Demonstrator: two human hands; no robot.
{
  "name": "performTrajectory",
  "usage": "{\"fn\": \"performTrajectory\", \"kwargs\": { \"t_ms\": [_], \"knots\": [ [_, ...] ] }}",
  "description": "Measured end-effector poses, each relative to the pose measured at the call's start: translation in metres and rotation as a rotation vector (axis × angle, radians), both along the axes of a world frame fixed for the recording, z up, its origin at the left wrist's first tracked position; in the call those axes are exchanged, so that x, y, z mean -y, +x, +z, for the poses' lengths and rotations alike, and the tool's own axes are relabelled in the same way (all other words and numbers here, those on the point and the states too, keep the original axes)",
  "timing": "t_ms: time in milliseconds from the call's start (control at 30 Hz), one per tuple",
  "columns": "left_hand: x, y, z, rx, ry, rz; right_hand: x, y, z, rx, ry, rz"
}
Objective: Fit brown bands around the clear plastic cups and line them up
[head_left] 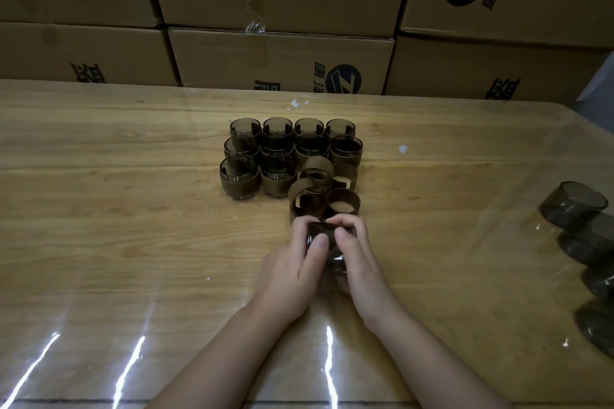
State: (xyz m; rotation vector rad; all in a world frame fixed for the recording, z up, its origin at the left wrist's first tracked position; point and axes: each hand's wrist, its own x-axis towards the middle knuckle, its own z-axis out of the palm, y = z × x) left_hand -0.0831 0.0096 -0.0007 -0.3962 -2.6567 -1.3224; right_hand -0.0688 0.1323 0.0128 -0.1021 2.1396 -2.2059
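Both hands, left hand (pixel 292 267) and right hand (pixel 360 262), grip one cup (pixel 327 242).

The lined-up cups (pixel 240 167) are showing smoky grey walls, each one wearing a plain brown band (pixel 240 186). The loose bands (pixel 345 206) are looking the same matte brown, paler inside. The held cup (pixel 329 231) is reading near black. The table (pixel 133 209) is showing pale yellow wood grain streaked with white glare. Behind, the tan boxes (pixel 282 56) are carrying dark navy print.
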Motion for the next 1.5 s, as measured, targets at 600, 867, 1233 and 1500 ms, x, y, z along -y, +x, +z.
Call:
{"fn": "performTrajectory", "kwargs": {
  "t_ms": [600,867,1233,1500],
  "knots": [
    [0.006,-0.005,0.000,0.022,0.474,0.039,-0.025,-0.019,-0.006,-0.308,0.612,-0.072],
    [0.007,-0.009,0.001,0.042,0.564,0.046,-0.024,-0.020,-0.008,-0.303,0.686,-0.071],
    [0.007,-0.005,0.004,0.047,0.423,-0.024,-0.031,-0.026,-0.016,-0.275,0.890,-0.279],
    [0.010,-0.009,0.004,0.068,0.466,0.072,-0.027,-0.019,-0.009,-0.355,0.514,-0.261]
  ]
}}
